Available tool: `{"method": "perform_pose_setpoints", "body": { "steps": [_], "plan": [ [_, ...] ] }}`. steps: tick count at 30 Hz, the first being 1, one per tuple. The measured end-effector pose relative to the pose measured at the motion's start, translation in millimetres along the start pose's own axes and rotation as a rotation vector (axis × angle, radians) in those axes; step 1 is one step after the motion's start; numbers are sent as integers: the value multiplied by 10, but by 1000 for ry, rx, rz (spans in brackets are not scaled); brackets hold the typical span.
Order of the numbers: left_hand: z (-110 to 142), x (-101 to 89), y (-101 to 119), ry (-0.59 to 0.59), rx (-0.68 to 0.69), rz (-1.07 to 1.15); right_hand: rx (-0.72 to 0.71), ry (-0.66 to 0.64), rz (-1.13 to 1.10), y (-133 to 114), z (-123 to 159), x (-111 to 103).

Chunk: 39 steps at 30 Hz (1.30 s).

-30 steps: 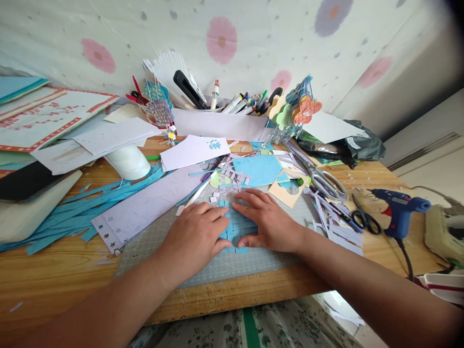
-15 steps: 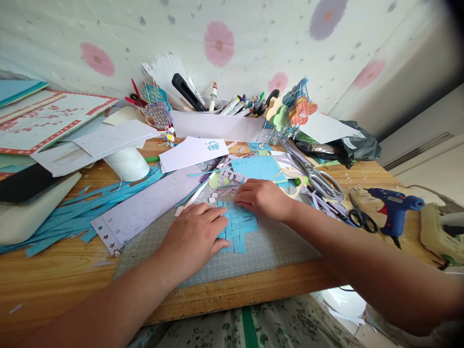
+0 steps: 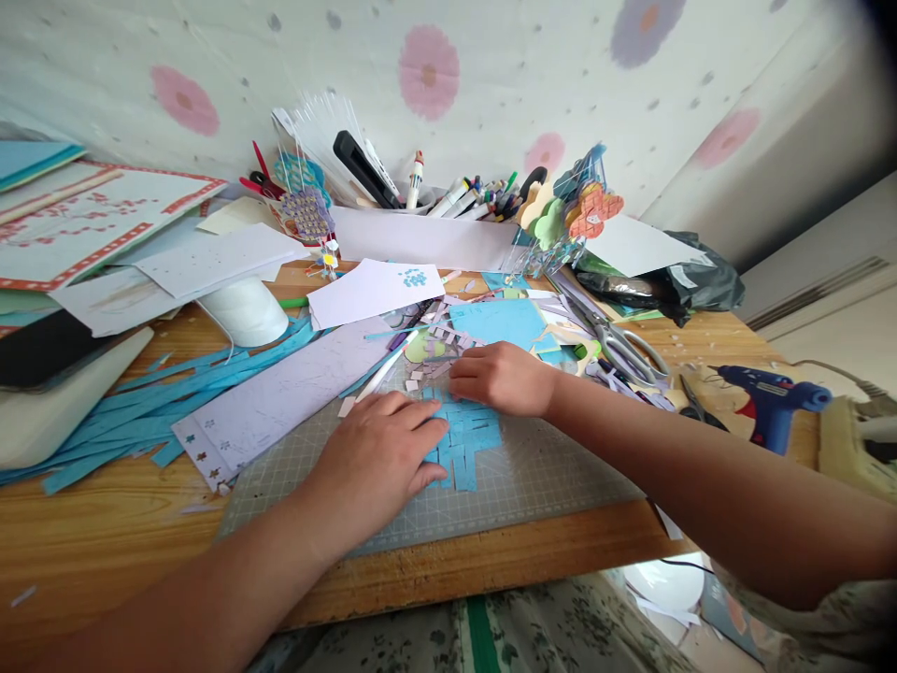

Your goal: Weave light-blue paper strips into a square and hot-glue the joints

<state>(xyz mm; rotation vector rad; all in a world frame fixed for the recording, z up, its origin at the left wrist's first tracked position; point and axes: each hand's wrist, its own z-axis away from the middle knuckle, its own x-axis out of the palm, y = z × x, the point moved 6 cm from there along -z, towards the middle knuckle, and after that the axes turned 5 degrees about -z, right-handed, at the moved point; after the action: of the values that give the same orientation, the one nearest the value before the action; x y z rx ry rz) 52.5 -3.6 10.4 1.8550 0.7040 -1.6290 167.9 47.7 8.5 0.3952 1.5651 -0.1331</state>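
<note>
- Patch of light-blue paper strips (image 3: 471,435), flat and criss-crossed in a weave, near the middle of the frame on a grey gridded cutting mat (image 3: 553,481); loose ends uneven along the lower edge.
- Left hand (image 3: 387,437), just left of the frame's centre: palm down, fingers a little apart, fingertips resting on the patch's left side, no grip visible.
- Right hand (image 3: 505,378), at the patch's upper edge: fingers curled together, fingertips partly hidden; cannot tell if pinching a strip or merely touching.
- Step in hand, by the look of it: straightening or closing up the weave along the upper edge, with the left hand as anchor.
- For the next move, as judged: light fingertip pressure, nudging strips snug without tearing or lifting the rest.
- Nearby: small lilac paper scraps (image 3: 448,335) just above the right hand; long light-blue paper strips (image 3: 210,381) in a loose pile, left of the frame, well apart from the patch.
</note>
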Motion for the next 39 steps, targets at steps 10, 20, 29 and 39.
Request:
{"method": "perform_pose_setpoints", "body": {
  "steps": [10,20,29,39],
  "plan": [
    [17,23,0,-13,7,-40,61,63,1,-21,40,23],
    [16,10,10,-20,22,-49,84,92,-63,-3,15,35],
    [14,36,17,-41,19,-71,108,198,-477,-316,333,-231],
    [13,50,13,-34,11,-72,332,265,-407,-716,469,-152]
  ]
}}
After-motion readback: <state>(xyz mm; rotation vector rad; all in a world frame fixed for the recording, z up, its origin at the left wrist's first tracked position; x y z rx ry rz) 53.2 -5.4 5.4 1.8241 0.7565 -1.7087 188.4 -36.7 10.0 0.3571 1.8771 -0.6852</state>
